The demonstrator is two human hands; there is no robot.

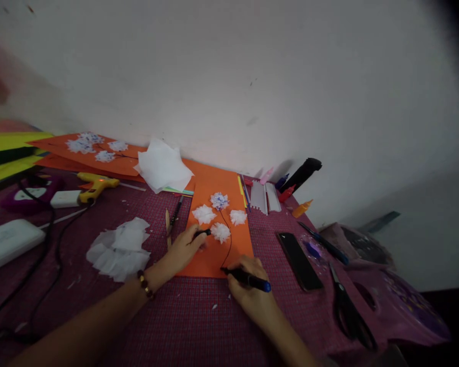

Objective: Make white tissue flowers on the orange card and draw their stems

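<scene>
An orange sheet (210,260) lies on the table with several fluffy white paper flowers (221,232) on it. One flower (219,201) at the top carries blue marks. My right hand (252,290) grips a dark marker (248,279) with a blue end, its tip touching the sheet near the bottom edge. From the tip a thin curved line (230,239) runs up to the top flower. My left hand (187,247) rests at the sheet's left side, fingers closed on a black marker cap (202,232) beside the lower flower.
White tissue pieces (118,250) lie at the left, near a yellow glue gun (95,186) and a white power strip (11,242). Another orange sheet with flowers (80,145) leans behind. To the right are a phone (300,261), scissors (348,311) and paint tubes (302,208).
</scene>
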